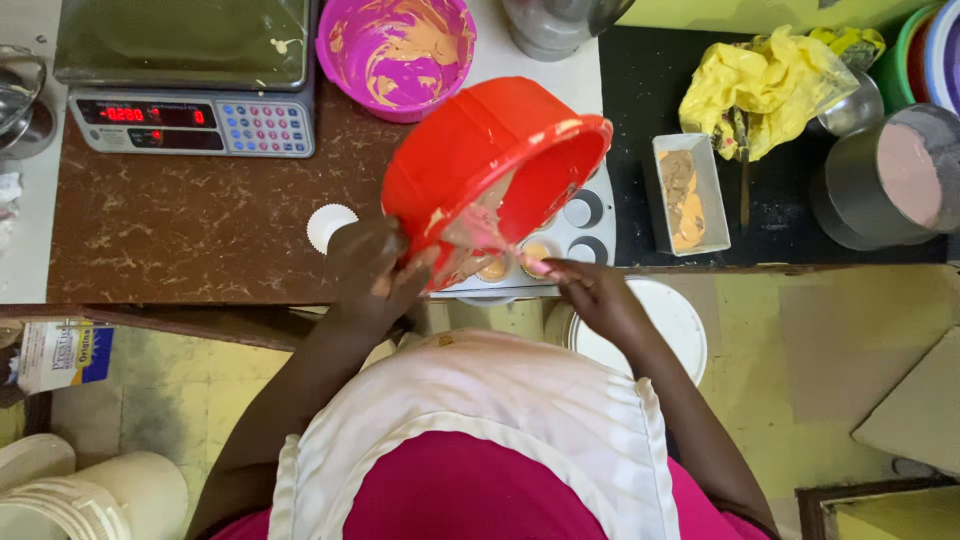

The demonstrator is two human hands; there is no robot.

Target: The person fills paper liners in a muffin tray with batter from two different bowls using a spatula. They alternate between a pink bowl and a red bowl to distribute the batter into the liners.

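Right now the left hand (368, 272) is gripping the near rim of a red bowl (490, 160), tilting it over a grey muffin tray (583, 225) at the table's near edge. The right hand (590, 290) is closing around a pink scraper (537, 266), working tan batter (492, 268) into a cup. Further off, a scale (190, 80) is sitting far left, a purple bowl (396, 55) just beside it.

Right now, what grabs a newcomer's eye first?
The red bowl at centre, tilted by the left hand over a grey muffin tray, while the right hand scrapes tan batter out. Behind it sits a batter-smeared purple bowl beside a digital scale; a crumpled yellow bag lies right.
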